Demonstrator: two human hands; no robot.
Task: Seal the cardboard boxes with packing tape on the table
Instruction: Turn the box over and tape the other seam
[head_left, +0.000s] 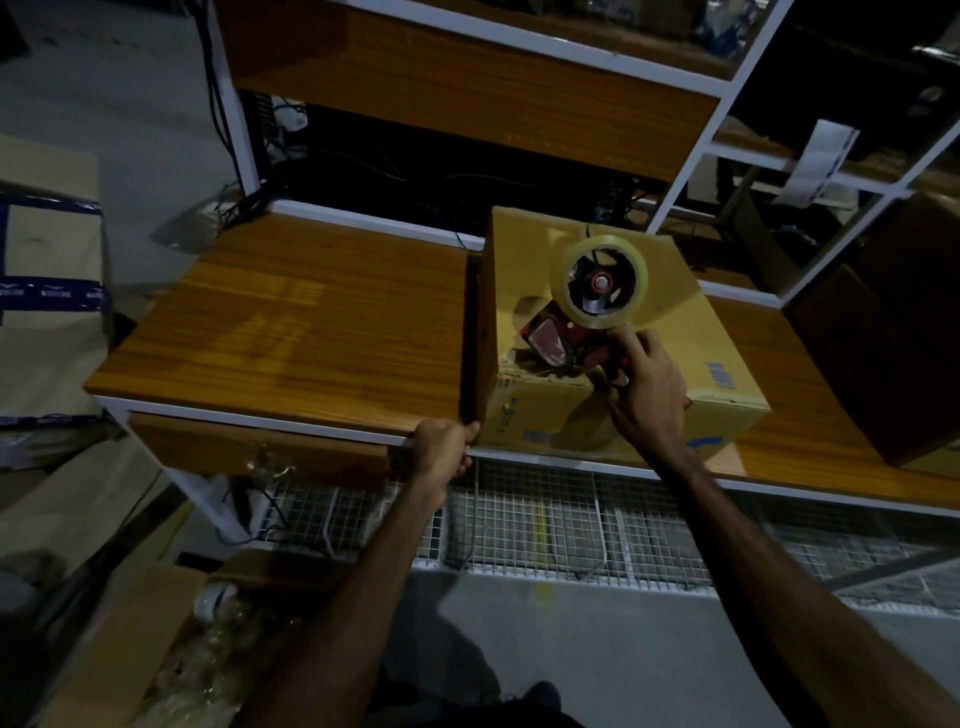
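one box (613, 332) on wooden table (311, 322)

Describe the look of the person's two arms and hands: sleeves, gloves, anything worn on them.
Both forearms are bare as far up as the picture shows; no sleeve covers them. The left hand and the right hand wear no gloves. No watch, band or ring shows on either wrist or on the fingers in view, though the light is dim and small items could be missed.

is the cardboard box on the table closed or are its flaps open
Closed: the cardboard box shows a flat top, with the tape dispenser resting on it.
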